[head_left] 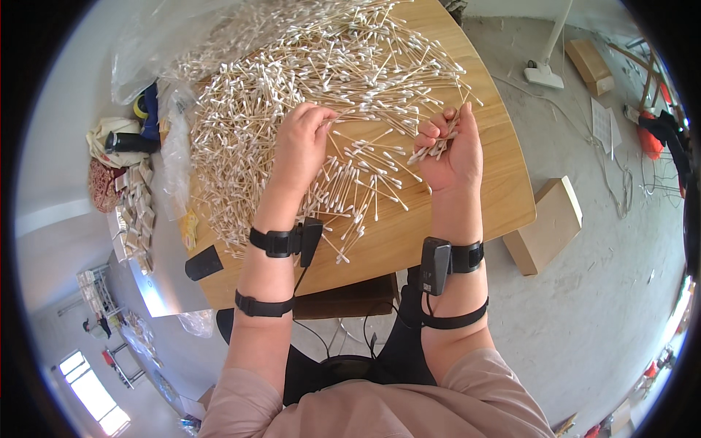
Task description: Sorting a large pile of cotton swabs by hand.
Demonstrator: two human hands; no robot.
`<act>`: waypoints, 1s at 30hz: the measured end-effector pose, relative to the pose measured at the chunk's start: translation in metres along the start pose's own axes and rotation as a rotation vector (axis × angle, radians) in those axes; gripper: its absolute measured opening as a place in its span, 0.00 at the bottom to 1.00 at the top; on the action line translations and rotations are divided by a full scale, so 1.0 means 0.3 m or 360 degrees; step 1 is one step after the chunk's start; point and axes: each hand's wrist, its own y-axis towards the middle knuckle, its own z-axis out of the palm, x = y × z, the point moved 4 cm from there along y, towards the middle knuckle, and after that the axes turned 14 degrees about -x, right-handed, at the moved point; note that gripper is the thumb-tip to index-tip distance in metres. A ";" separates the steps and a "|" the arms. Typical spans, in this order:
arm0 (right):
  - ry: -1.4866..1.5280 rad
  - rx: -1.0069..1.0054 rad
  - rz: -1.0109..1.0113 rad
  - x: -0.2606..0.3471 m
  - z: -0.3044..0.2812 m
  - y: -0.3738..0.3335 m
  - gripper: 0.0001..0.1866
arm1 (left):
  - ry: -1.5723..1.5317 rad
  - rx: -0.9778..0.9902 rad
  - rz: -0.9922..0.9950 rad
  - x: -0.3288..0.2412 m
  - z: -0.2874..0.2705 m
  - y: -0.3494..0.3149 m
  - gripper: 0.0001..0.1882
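Pretty sure the step in hand was gathering loose cotton swabs (pixel 358 175) into a bunch, and I'd say the next pick called for a light fingertip pinch on the left and a snug grip on the right. Nearest the camera were the beige shirt (pixel 380 410) and two bare forearms, with a black strap and little box (pixel 436 264) on each (no clue what the boxes do). Past those, the left hand (pixel 299 142) hung over the edge of the big pile (pixel 237 139), fingers bent and thumb drawn in close to the fingertips; I couldn't tell if a swab was caught between them. The right hand (pixel 454 153) was curled up, palm mostly turned up, fingers folded round a small bunch of swabs (pixel 440 147), with the thumb pointing away from the body. Loose swabs lay every which way between the wrists, and the main heap spread left and away across the wooden table (pixel 507 179). A clear plastic bag (pixel 174 157) sagged along the left side of the heap. Off the table's right edge, a cardboard box (pixel 546 225) lay on the grey floor, and farther out were a white floor-cleaner head (pixel 544 76) and another carton (pixel 590 67).
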 end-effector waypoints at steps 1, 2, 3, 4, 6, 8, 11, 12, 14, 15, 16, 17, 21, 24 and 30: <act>0.0010 0.0035 0.0009 0.000 -0.001 0.002 0.20 | 0.0001 0.0002 0.0000 -0.004 -0.016 -0.006 0.05; 0.0019 0.0069 0.0018 -0.001 -0.001 0.003 0.20 | 0.0004 0.0139 0.0019 -0.018 -0.025 -0.016 0.06; 0.0020 0.0068 0.0018 0.000 -0.003 0.003 0.20 | 0.0007 0.0276 0.0040 -0.025 -0.026 -0.024 0.06; 0.0009 0.0079 0.0016 -0.001 -0.003 0.003 0.20 | 0.0009 0.0276 0.0039 -0.020 -0.029 -0.026 0.06; -0.0002 0.0091 0.0012 -0.002 -0.004 0.003 0.19 | 0.0047 0.0413 0.0262 -0.022 -0.017 -0.032 0.06; 0.0000 0.0101 0.0019 -0.004 -0.006 0.005 0.19 | 0.0080 0.0451 0.0358 -0.019 -0.026 -0.006 0.06; -0.0009 0.0096 0.0011 -0.004 -0.004 0.007 0.19 | 0.0126 0.0549 0.0424 -0.015 -0.009 0.012 0.06; -0.0008 0.0098 0.0014 -0.008 0.000 0.006 0.19 | 0.0136 0.0610 0.0392 -0.009 -0.001 0.011 0.06; -0.0095 -0.0024 -0.0004 -0.014 0.000 0.005 0.19 | 0.0112 0.0458 0.0387 0.008 0.008 0.004 0.06; -0.0094 -0.0023 -0.0002 -0.021 0.008 0.002 0.19 | 0.0089 0.0308 0.0381 0.015 0.003 0.005 0.07; -0.0125 -0.0042 0.0008 -0.028 0.014 -0.004 0.19 | 0.0085 0.0310 0.0381 0.020 0.006 0.004 0.07; -0.0156 -0.0061 0.0018 -0.033 0.016 -0.006 0.19 | -0.0056 0.0146 0.0255 0.034 -0.008 0.011 0.06; -0.0231 0.0058 0.0023 -0.047 -0.003 0.017 0.19 | -0.0524 -0.0150 -0.0295 0.043 -0.048 0.014 0.06; -0.0252 0.0156 0.0072 -0.082 -0.003 0.023 0.19 | -0.0802 -0.0159 -0.0771 -0.014 -0.064 -0.002 0.05; -0.0206 0.0116 0.0318 -0.197 0.011 -0.016 0.20 | -0.0526 0.0032 -0.0439 -0.210 -0.029 0.014 0.05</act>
